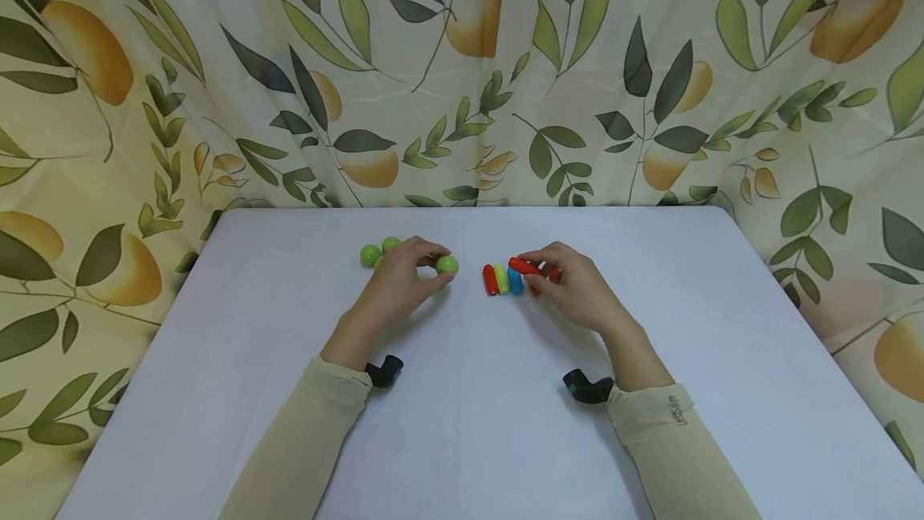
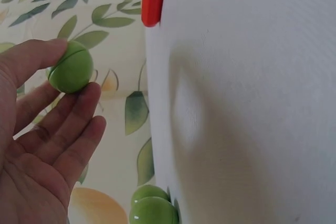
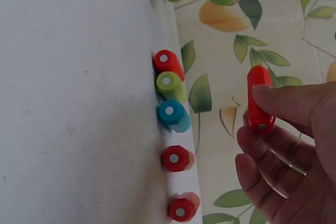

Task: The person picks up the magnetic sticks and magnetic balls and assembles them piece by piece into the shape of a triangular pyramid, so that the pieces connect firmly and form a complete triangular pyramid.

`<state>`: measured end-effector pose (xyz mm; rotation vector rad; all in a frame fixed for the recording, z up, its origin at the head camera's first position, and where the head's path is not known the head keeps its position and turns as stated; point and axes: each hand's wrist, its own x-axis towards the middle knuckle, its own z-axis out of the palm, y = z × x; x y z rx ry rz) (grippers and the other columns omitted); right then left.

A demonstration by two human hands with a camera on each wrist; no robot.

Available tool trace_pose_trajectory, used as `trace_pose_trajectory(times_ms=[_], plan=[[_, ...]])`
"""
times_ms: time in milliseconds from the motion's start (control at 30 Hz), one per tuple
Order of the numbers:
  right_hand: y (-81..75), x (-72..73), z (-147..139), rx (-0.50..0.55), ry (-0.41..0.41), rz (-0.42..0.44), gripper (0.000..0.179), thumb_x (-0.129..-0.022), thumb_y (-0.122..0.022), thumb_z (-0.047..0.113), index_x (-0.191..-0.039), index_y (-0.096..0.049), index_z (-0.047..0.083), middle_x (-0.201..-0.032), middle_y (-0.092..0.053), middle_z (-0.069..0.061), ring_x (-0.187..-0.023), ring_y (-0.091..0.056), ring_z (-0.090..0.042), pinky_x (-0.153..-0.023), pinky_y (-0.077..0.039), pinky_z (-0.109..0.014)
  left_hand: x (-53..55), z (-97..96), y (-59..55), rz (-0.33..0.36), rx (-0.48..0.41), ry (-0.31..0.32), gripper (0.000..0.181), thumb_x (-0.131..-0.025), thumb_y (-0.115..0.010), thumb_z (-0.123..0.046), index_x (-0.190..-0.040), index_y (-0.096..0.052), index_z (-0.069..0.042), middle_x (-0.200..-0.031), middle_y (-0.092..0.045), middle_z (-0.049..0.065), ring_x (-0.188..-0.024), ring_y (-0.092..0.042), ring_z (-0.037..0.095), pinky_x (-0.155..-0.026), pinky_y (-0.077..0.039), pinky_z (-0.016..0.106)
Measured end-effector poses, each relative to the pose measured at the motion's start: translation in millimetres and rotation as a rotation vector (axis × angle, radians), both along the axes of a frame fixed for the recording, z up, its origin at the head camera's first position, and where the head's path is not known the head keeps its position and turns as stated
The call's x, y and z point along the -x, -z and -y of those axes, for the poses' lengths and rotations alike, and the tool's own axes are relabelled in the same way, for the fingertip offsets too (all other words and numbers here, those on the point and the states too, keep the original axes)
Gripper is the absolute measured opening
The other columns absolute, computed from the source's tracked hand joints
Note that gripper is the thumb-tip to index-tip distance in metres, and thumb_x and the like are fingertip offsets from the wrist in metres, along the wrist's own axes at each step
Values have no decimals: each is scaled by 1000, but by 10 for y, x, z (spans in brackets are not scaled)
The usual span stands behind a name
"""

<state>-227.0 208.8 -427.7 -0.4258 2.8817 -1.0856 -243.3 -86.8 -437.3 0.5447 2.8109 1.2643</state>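
- Green ball [image 1: 447,265] sat pinched between the thumb and fingertips of my left hand [image 1: 399,283], just left of the middle of the head view, lifted a little off the white table [image 1: 462,424]; in the left wrist view it showed at upper left, with a seam running around it.
- Red peg [image 1: 525,267] was held the same way in my right hand [image 1: 577,289], thumb on top and fingers curled under, just right of the middle of the head view. In the right wrist view it hung upright at right of centre, clear of the table.
- Both hands were therefore grasping something; neither was loose or clenched on nothing.
- 2 more green balls [image 1: 380,252] rested on the table at left of centre, touching each other, just beyond my left knuckles.
- 3 pegs lay side by side in a tight row at the middle of the head view: a red one [image 1: 490,279], a yellow-green one [image 1: 501,278] and a blue one [image 1: 515,280].
- The right wrist view showed 2 further red pegs [image 3: 178,158] lower in the frame, in line with that row but a little apart from it; my right hand mostly hid them in the head view.
- My judgement of progress: the work looked partway through, with 5 pegs and 2 balls set down and 1 ball and 1 peg in the air. I could not tell where either held piece belonged.
- A leaf-and-fruit curtain [image 1: 462,62] filled the upper part of the head view behind the table.
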Motion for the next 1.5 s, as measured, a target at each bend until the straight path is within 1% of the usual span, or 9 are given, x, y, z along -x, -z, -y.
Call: trace_pose_trajectory(times_ms=[200,400,567,733,867,967,1133,1367,1500], plan=[[-1,-28,27,0,-31,-42,35,-96,-73,10,-130,-71,14,-116,-67,-5,-95,-59,-24,-81,-53,-35,-7,-47,-16,-9,-16,32,33,-93,-80,-24,-123,-72,-15,-115,-66,-2,-113,-70,20,-106,-54,44],[-19,-33,66,-1,-51,-56,35,-96,-73,8,-130,-71,14,-116,-67,-6,-99,-59,-23,-85,-55,-37,-5,-91,-38,-18,-5,46,33,-93,-79,-26,-124,-72,-17,-115,-66,-3,-112,-69,17,-105,-55,40],[-30,-42,96,-8,-68,-65,35,-95,-74,8,-129,-71,13,-116,-67,-6,-101,-60,-23,-86,-55,-39,-22,-117,-53,-29,-3,57,32,-93,-79,-26,-123,-72,-17,-114,-67,-3,-111,-69,17,-103,-56,39],[-26,-46,119,-8,-89,-75,35,-95,-73,8,-129,-71,14,-114,-67,-4,-101,-59,-22,-85,-54,-37,-39,-129,-59,-35,1,65,32,-93,-79,-26,-123,-72,-17,-114,-67,-3,-109,-69,18,-101,-56,39],[-17,-44,130,-9,-100,-80,35,-95,-74,9,-129,-72,16,-111,-66,-2,-97,-58,-21,-82,-53,-35,-51,-137,-44,-15,15,69,33,-93,-79,-27,-124,-71,-18,-116,-66,-4,-110,-70,19,-100,-57,39],[-11,-45,139,-8,-105,-84,36,-94,-75,10,-129,-72,17,-107,-65,-2,-94,-58,-23,-79,-52,-32,-62,-146,-35,-1,25,79,33,-94,-78,-28,-125,-71,-19,-117,-66,-4,-111,-69,19,-100,-57,38],[0,-55,153,-6,-112,-87,37,-94,-76,10,-129,-72,18,-107,-65,-2,-92,-57,-25,-74,-49,-30,-84,-166,-31,-7,27,88,33,-94,-79,-28,-124,-71,-20,-117,-66,-6,-109,-69,17,-100,-57,37],[5,-71,185,0,-125,-95,37,-93,-77,8,-129,-72,15,-111,-66,-2,-94,-57,-22,-78,-50,-32,-106,-195,-30,-6,12,108,30,-93,-79,-27,-122,-72,-21,-116,-66,-7,-108,-68,15,-100,-57,38],[9,-83,186,9,-131,-106,37,-92,-77,6,-128,-72,13,-112,-67,-3,-93,-58,-21,-79,-50,-33,-120,-207,-29,-3,10,109,31,-93,-79,-26,-123,-72,-20,-115,-66,-6,-108,-68,16,-100,-57,38]])
